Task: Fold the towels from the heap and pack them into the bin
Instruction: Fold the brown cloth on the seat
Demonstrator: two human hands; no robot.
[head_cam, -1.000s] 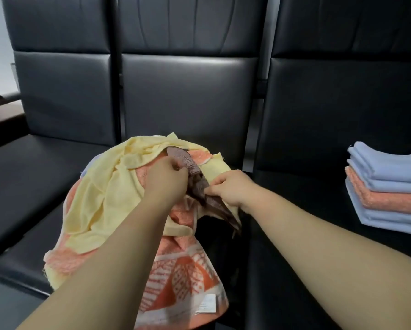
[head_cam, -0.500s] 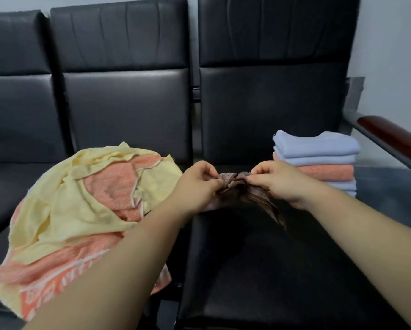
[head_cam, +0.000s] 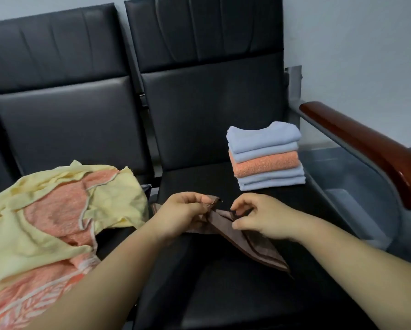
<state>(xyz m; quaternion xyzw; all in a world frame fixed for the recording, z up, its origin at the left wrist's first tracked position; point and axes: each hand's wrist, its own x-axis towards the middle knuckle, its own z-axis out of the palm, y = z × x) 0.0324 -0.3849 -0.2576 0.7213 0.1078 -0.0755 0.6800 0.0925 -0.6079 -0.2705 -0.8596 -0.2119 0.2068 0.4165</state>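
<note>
A small brown towel (head_cam: 254, 246) hangs crumpled over the right-hand black seat (head_cam: 223, 294). My left hand (head_cam: 183, 215) pinches one of its upper corners. My right hand (head_cam: 259, 216) grips the cloth's edge a short way to the right, thumb and fingers closed on it. The heap (head_cam: 56, 210) of yellow and orange towels lies on the seat to the left. A stack of folded towels (head_cam: 266, 156), light blue with one orange, stands at the back of the right seat. A grey bin (head_cam: 356, 186) sits beyond the armrest at the right.
The seats have tall black backrests (head_cam: 211, 91). A glossy wooden armrest (head_cam: 371, 146) on a metal frame runs along the right side, between the seat and the bin. A pale wall is behind.
The brown towel came off the heap and across to the right seat. My hands have since drawn apart along its edge, and the view has swung right, showing the bin.
</note>
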